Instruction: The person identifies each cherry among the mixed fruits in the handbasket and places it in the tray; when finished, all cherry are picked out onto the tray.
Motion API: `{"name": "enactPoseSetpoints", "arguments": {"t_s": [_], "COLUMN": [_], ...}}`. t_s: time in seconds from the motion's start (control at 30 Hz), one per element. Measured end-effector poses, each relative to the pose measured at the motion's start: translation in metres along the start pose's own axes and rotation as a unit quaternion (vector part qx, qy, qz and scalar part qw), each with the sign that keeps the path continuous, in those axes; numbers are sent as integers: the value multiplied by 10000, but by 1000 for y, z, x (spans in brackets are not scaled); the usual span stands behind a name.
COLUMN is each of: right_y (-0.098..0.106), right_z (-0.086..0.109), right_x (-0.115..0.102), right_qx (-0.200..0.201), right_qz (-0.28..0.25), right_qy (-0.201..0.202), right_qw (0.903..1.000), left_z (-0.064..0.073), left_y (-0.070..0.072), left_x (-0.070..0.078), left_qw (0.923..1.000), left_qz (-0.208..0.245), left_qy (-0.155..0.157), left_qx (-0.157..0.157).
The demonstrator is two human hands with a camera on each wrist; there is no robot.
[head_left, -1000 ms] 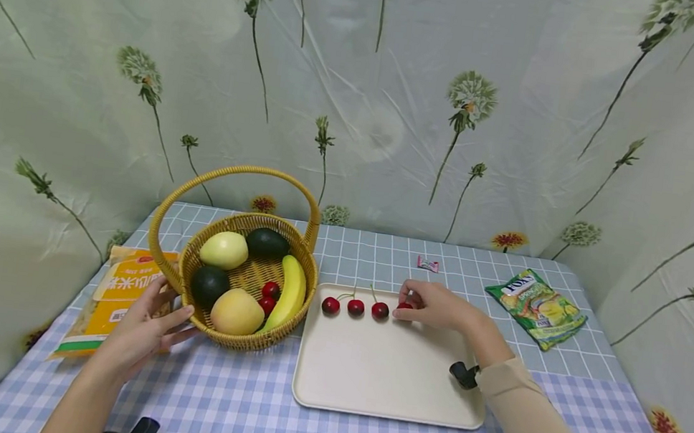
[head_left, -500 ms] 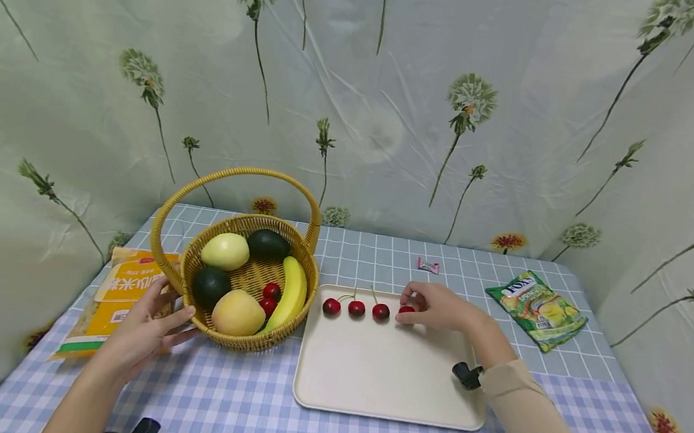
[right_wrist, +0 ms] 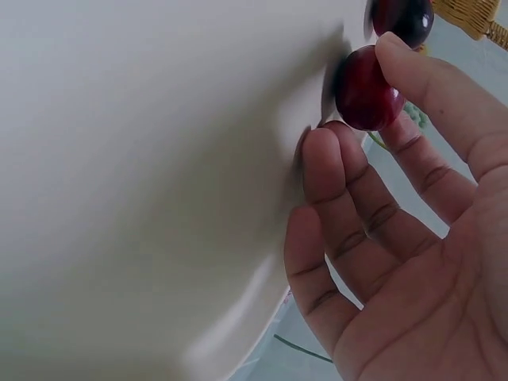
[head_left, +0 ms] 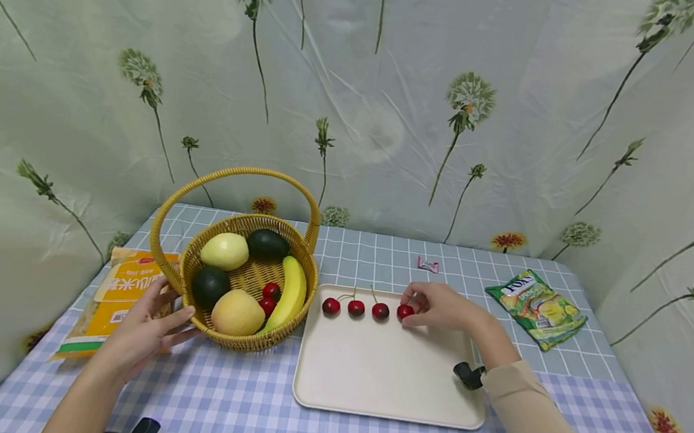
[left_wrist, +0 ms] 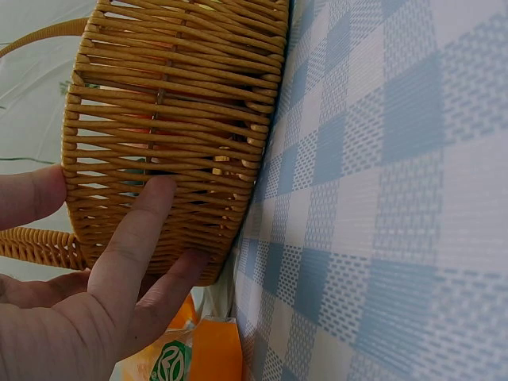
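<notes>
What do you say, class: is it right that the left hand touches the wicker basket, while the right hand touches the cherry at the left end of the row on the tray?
"Left end" is wrong: the head view shows the right hand touching the cherry at the row's right end on the tray. The left hand does touch the wicker basket.

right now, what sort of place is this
Probably a small tabletop set-up staged indoors, though the wider room is out of sight: a flower-printed backdrop hangs close behind, a checked cover is spread below, and a wicker basket stands beside a cream tray.
</notes>
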State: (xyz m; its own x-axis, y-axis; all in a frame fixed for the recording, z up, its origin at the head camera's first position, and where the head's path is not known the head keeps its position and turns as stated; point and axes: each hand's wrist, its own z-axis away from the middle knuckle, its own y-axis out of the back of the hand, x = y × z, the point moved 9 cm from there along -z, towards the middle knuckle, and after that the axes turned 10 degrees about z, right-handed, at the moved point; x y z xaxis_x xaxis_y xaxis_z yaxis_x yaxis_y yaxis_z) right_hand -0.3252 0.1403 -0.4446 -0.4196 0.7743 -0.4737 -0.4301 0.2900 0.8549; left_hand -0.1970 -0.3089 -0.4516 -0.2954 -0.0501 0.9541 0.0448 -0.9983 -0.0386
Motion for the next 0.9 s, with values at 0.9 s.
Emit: {"name": "enactPoseSetpoints", "arguments": {"t_s": [0.9], "right_y": [46], "right_z": [2], "right_x": [-49], "right_qx": [206], "right_qz": [214], "right_qy": [592], "right_qw": [9978], "left_z": [0], "left_y": [1], "left_x": [-1], "left_qw": [9999], "left_qz": [-73], "left_qy": [-93], "left_qx": [-1]}}
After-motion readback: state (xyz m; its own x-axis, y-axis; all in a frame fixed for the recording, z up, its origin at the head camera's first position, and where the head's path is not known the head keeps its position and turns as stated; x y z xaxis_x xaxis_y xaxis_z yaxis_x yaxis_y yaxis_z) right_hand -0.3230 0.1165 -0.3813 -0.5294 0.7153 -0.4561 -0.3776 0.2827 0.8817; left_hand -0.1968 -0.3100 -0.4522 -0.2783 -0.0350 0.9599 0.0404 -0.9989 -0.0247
